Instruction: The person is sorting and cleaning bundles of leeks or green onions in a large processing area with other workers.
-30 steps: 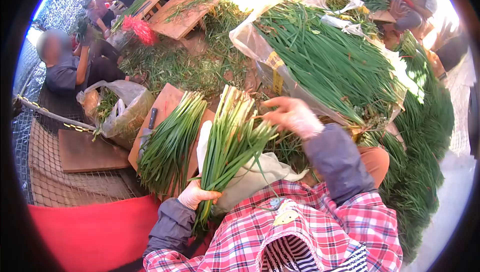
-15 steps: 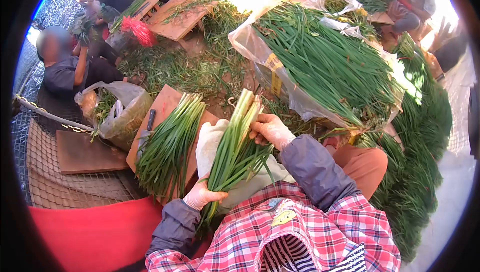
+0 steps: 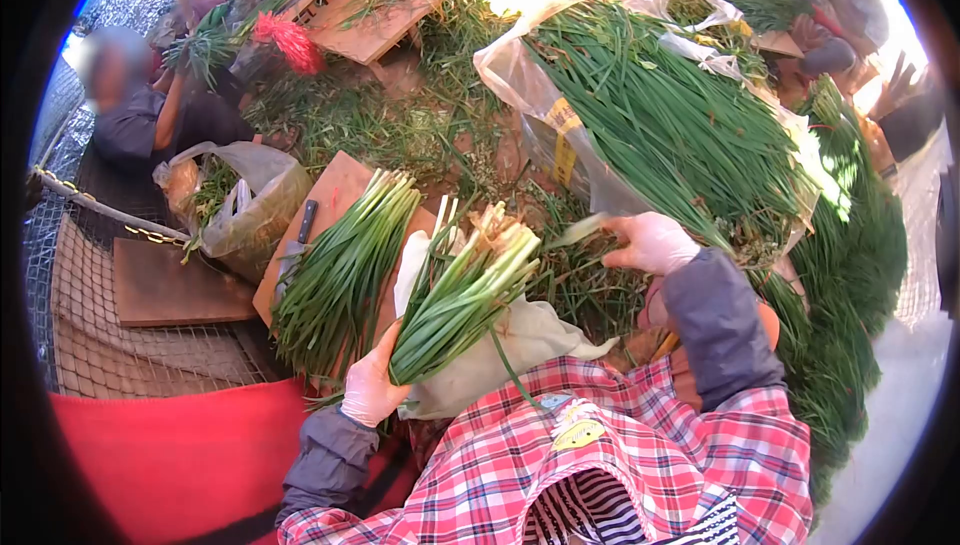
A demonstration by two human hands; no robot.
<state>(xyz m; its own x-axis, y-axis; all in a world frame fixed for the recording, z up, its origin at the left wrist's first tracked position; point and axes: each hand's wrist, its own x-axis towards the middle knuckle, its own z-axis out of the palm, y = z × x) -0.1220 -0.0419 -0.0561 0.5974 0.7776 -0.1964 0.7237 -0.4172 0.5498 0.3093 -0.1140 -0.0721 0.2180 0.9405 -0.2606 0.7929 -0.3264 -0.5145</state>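
My left hand (image 3: 371, 385), in a thin whitish glove, is closed around the lower part of a bunch of garlic chives (image 3: 465, 295). The pale stem ends point up and away, with dry brown bits among them. To the right, my right hand (image 3: 650, 244) pinches a pale, motion-blurred leaf strip (image 3: 580, 230), apart from the bunch. A second pile of garlic chives (image 3: 345, 275) lies on a wooden board (image 3: 335, 183) left of my held bunch. On that board's left side is a knife with a black handle (image 3: 307, 221). Whitish cloth (image 3: 530, 335) covers my lap.
A large plastic bag (image 3: 545, 95) of garlic chives lies ahead to the right. More chives (image 3: 850, 315) are heaped along the right. A plastic bag (image 3: 255, 215) with scraps stands left. A person (image 3: 130, 125) sits far left. Leaf litter (image 3: 420, 125) covers the ground.
My right hand has moved right, away from the bunch, with the pale strip. My left hand has shifted up and left, and the bunch now leans more to the right.
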